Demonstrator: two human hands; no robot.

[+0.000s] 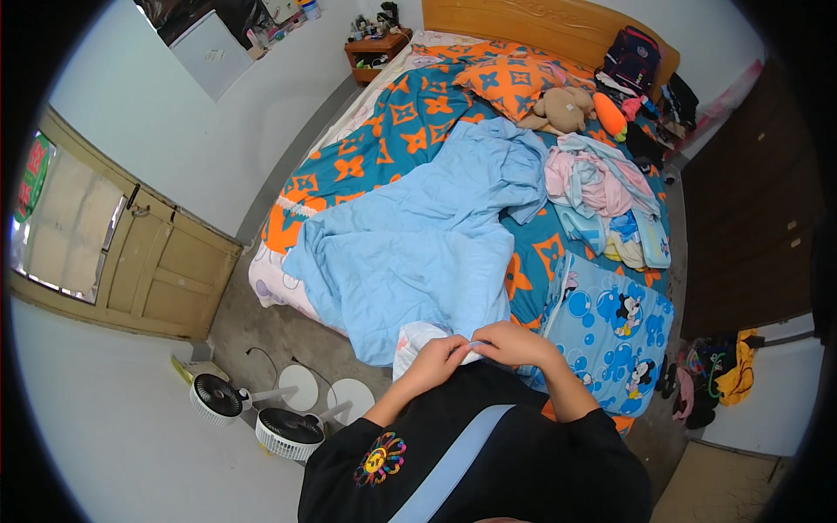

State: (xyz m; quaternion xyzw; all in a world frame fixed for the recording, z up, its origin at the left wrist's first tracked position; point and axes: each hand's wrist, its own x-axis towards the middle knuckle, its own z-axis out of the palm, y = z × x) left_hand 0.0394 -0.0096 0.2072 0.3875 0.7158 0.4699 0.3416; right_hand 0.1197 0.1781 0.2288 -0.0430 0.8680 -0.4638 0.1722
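A large light blue cloth (401, 253), wrinkled, lies spread over the bed and hangs past its near edge. Close to my body, my left hand (433, 363) and my right hand (513, 343) meet at its near end, fingertips pinched together on the edge. Both hands are closed on the cloth there. Beside my left hand shows a white piece with a faint pinkish print (413, 341); whether it is the cloth's underside or a separate piece, I cannot tell. The exact bit between my fingertips is small and partly hidden.
Right of the cloth lie a blue cartoon-print folded piece (610, 331) and a pile of pink and blue clothes (602, 187). A plush toy (562, 109), patterned pillow (501, 83) and backpack (631, 59) sit near the headboard (549, 28). Two white fans (292, 429) stand at left.
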